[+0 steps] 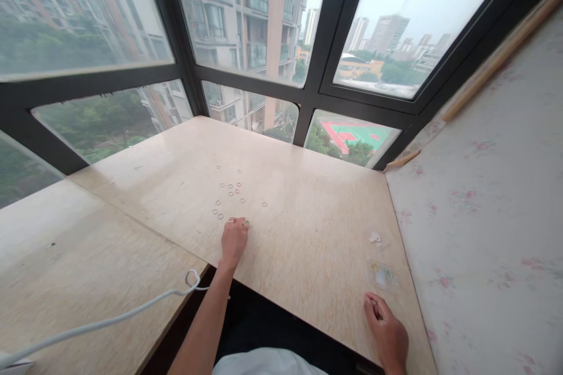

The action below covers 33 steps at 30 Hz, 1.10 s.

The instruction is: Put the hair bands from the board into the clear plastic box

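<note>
My left hand [234, 239] rests on the table with its fingers drawn together. A small thin ring [246, 223] shows at its thumb side, seemingly pinched at the fingertips. Another thin band [231, 222] shows at the front of the fingers; whether it is worn or lies beneath cannot be made out. Just beyond lie several loose silvery rings [220, 216] and a pair of reddish rings [237, 191], spread flat. At the table's right, my right hand [386, 328] is curled, thumb against the fingers; anything inside is hidden. Nearest to it is a clear plastic bag [382, 275] with yellowish and green rings.
A second small clear bag [375, 239] with white pieces lies farther back on the pale table [316, 211]. A white cable [114, 320] crosses the left tabletop near a corner gap. Dark-framed windows [313, 91] border the back, and a floral wall [479, 217] the right.
</note>
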Tool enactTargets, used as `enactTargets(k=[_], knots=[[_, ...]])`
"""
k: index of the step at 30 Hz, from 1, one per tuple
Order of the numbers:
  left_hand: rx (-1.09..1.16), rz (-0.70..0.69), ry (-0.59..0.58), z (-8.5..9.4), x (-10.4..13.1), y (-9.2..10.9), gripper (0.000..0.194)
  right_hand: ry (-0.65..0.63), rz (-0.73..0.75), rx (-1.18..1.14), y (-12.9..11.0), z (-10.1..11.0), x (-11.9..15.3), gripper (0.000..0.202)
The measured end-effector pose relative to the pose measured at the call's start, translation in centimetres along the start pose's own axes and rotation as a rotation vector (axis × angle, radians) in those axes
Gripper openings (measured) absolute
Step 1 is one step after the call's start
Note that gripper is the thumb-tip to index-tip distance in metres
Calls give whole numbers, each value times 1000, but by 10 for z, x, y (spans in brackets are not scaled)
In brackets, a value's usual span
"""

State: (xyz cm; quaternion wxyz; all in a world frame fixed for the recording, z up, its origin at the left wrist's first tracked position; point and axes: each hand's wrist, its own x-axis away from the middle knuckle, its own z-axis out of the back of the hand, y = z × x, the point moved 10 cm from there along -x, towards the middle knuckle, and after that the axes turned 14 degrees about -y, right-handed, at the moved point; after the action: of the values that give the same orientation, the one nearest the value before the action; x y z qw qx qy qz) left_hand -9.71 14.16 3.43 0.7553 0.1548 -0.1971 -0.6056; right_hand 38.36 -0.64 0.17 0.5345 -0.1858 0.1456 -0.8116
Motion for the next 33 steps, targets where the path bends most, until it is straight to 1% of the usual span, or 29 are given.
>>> enactTargets(k=[3, 8, 10, 12, 14, 16, 19, 22, 24, 27, 33], knots=[[-29, 4, -38, -4, -6, 1, 20, 11, 1, 10, -1, 0, 0, 53], [-106, -29, -68, -8, -11, 5, 18, 28, 1, 40, -2, 2, 1, 54], [-83, -38, -85, -10, -12, 5, 17, 29, 5, 44, -2, 2, 0, 53], [36, -29, -111, -11, -12, 3, 16, 29, 10, 49, -2, 1, 0, 53], [251, -26, -131, -15, -12, 4, 14, 32, 14, 54, -1, -1, -1, 53], [504, -53, -142, -19, -11, 11, 12, 39, 16, 54, -1, -2, -1, 53], [841, -98, -178, -29, -7, 32, 15, 38, 23, 50, -2, -3, -1, 52], [1124, -97, -277, -46, 2, 62, 33, 24, 38, 46, -5, -3, 0, 52], [1267, -101, -354, -56, 9, 85, 43, 20, 54, 28, -8, -3, 1, 52], [1355, -107, -443, -70, 21, 118, 40, 30, 73, -14, -11, 0, 2, 50], [1343, -109, -563, -99, 43, 180, 28, 56, 124, -116, -18, 6, 4, 50]])
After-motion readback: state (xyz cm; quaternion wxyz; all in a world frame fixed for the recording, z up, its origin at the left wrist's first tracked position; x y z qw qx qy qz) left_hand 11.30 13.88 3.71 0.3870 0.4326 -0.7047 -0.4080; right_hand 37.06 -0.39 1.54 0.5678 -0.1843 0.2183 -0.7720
